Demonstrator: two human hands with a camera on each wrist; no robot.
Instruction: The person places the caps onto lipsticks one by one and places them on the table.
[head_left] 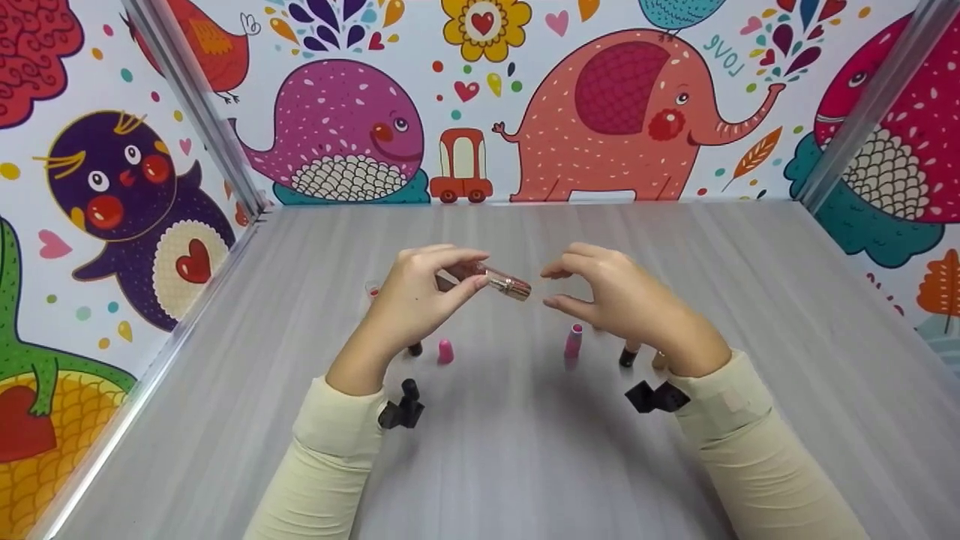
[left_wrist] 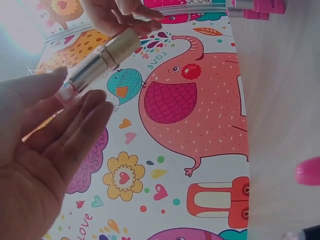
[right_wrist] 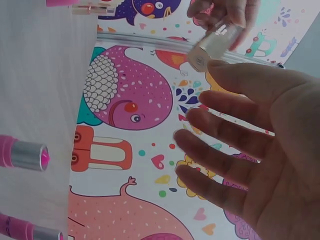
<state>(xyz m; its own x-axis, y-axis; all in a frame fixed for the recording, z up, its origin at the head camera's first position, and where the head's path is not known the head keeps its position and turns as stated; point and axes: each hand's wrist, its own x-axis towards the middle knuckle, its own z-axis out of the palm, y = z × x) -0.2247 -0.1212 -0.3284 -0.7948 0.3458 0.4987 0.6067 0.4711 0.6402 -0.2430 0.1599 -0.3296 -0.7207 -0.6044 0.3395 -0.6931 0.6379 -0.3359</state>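
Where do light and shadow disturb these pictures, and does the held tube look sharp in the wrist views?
Head view: soft shadows on the table, bright shine along the left metal edge; left wrist view: strong glare whitens the upper left corner, tube slightly soft; right wrist view: hazy, pale at upper right, mark on the tube's end too blurred to read.

the lipstick tube (left_wrist: 104,59) has a glossy, gold, metal-look casing and a clear, plastic-look section. the pink lipstick (right_wrist: 22,154) has a smooth plastic-look base and a silver, metal-look collar. the pink cap (head_left: 446,352) is smooth, plastic-look. the tabletop (head_left: 525,465) shows wood grain with a soft sheen. the sleeves (head_left: 315,480) are matt cloth. the corner rail (head_left: 199,112) is smooth, metal-look.
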